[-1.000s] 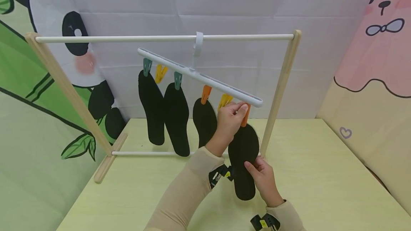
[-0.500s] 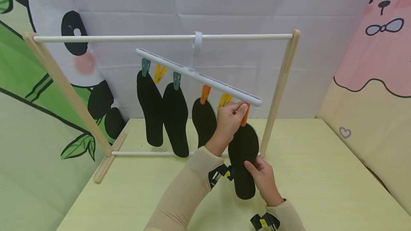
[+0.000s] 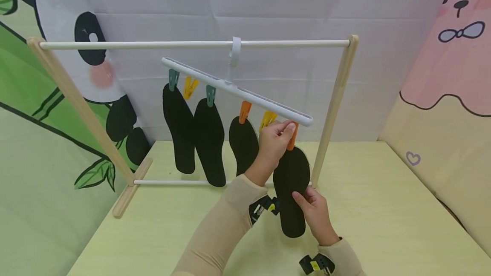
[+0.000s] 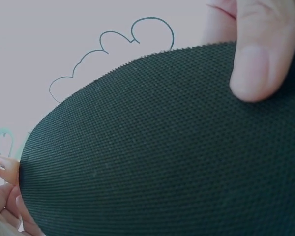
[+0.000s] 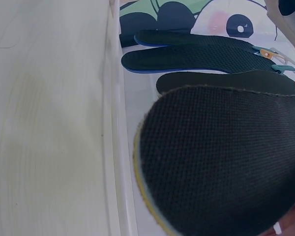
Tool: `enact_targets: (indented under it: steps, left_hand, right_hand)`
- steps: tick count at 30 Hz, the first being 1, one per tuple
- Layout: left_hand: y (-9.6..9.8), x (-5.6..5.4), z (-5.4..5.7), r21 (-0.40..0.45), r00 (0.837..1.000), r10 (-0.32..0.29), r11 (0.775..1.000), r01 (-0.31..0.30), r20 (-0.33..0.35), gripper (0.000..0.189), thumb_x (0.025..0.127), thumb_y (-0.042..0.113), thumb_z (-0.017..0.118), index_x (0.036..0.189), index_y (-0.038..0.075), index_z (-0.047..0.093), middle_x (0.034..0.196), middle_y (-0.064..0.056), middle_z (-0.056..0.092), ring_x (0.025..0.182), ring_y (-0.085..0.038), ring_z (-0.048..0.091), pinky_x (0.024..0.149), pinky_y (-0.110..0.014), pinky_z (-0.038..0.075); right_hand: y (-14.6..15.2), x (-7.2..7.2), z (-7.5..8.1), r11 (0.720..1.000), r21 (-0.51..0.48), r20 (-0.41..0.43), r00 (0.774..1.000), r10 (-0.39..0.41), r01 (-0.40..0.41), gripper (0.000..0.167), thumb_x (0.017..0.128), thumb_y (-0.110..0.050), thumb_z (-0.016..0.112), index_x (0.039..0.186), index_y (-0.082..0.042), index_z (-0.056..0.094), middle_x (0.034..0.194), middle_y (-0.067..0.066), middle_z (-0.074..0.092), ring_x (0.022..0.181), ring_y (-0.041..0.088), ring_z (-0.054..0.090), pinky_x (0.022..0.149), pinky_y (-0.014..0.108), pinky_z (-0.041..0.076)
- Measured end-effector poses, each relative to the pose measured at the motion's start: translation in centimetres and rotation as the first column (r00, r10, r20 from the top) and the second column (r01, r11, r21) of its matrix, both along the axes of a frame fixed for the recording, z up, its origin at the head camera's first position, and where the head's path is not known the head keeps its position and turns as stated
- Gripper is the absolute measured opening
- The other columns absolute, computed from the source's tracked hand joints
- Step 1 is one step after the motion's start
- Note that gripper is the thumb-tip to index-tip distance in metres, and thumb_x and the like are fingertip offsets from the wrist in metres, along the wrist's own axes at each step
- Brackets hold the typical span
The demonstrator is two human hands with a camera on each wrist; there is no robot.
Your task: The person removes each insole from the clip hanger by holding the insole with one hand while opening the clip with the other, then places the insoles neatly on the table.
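Note:
My left hand (image 3: 273, 146) pinches the orange clothespin (image 3: 293, 137) at the low right end of a white clip hanger (image 3: 268, 104). Just below that clothespin hangs a black insole (image 3: 292, 173), its upper edge meeting the clip's lower end. On the insole's right edge my right hand (image 3: 316, 214) holds it, thumb in front and fingers behind. The left wrist view shows the insole (image 4: 128, 147) close up, with the right thumb (image 4: 258, 64) pressed on it and the left hand (image 4: 5, 182) at its tip. Grey-yellow edging shows on the insole (image 5: 211, 157) in the right wrist view.
More black insoles (image 3: 179, 131) hang by green clips (image 3: 211, 96) and an orange clip (image 3: 244, 112). Yellow clips (image 3: 190, 87) carry nothing visible. The hanger tilts down rightward from the white rail (image 3: 153, 46) of a wooden-ended rack (image 3: 335, 105) on a pale table (image 3: 383, 208).
Both hands keep their holds on the clothespin and the insole. The insoles on the left sway very slightly, and the camera view shifts a little.

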State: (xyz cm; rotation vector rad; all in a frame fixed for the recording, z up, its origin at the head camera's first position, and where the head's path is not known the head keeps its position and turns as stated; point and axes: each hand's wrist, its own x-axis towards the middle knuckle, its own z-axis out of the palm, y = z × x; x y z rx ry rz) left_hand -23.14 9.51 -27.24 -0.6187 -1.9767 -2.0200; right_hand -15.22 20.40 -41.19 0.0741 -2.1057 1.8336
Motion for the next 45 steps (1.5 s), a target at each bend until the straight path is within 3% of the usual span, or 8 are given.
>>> enact_targets:
  steps: [7,10,17,24,32,45]
  left_hand:
    - [0.02,-0.28,-0.14,0.001,1.000,-0.008,1.000,0.008,-0.015,0.020,0.092,-0.001,0.060,0.107,-0.012,0.067,0.074,-0.011,0.055,0.063,-0.008,0.039,0.052,-0.019,0.032]
    - [-0.02,-0.31,-0.17,-0.001,1.000,-0.007,1.000,0.007,-0.006,0.020,0.093,0.000,0.059,0.108,-0.012,0.067,0.075,-0.013,0.056,0.063,-0.008,0.040,0.052,-0.019,0.033]
    - [-0.20,-0.15,-0.05,0.016,1.000,-0.002,1.000,0.002,-0.004,0.021,0.093,-0.001,0.059,0.108,-0.012,0.066,0.075,-0.014,0.056,0.065,-0.006,0.043,0.055,-0.018,0.037]
    - [-0.35,-0.26,-0.05,0.010,1.000,0.007,1.000,-0.006,-0.006,0.021,0.093,-0.001,0.059,0.109,-0.012,0.066,0.072,-0.009,0.054,0.063,-0.006,0.040,0.053,-0.018,0.034]
    - [-0.45,-0.35,-0.02,0.020,1.000,-0.002,1.000,0.002,0.016,0.022,0.093,0.000,0.059,0.110,-0.012,0.066,0.070,0.000,0.047,0.060,-0.009,0.039,0.049,-0.019,0.032]
    - [-0.51,-0.44,-0.14,0.030,1.000,0.014,0.999,-0.013,-0.010,0.019,0.092,-0.003,0.059,0.106,-0.014,0.066,0.070,-0.005,0.052,0.063,-0.008,0.039,0.052,-0.019,0.033]
  right_hand:
    - [0.24,-0.26,-0.67,1.000,-0.018,-0.123,0.992,0.020,-0.022,0.022,0.093,-0.009,0.063,0.097,0.012,0.059,0.086,0.002,0.064,0.078,0.005,0.059,0.068,0.020,0.049]
    - [0.29,-0.33,-0.84,0.999,-0.019,-0.131,0.991,0.022,-0.025,0.023,0.093,-0.011,0.063,0.097,0.012,0.059,0.086,0.003,0.064,0.078,0.005,0.060,0.068,0.020,0.049]
    - [0.13,-0.13,-0.79,1.000,-0.017,-0.105,0.994,0.011,-0.013,0.023,0.092,-0.011,0.064,0.097,0.011,0.060,0.085,-0.001,0.064,0.078,0.005,0.060,0.068,0.020,0.050]
    - [0.00,-0.03,-0.13,1.000,0.002,-0.003,1.000,-0.005,0.005,0.017,0.092,0.001,0.060,0.103,0.014,0.059,0.090,0.001,0.063,0.082,0.004,0.060,0.073,0.021,0.050]
    - [-0.07,0.01,-0.14,1.000,0.000,-0.012,1.000,-0.015,0.015,0.016,0.092,0.002,0.060,0.102,0.015,0.059,0.087,-0.004,0.063,0.080,0.004,0.059,0.071,0.021,0.050]
    - [0.09,0.12,-0.30,1.000,0.002,-0.010,1.000,-0.008,0.008,0.018,0.092,0.002,0.059,0.105,0.015,0.059,0.090,-0.005,0.064,0.082,0.003,0.061,0.074,0.021,0.050]
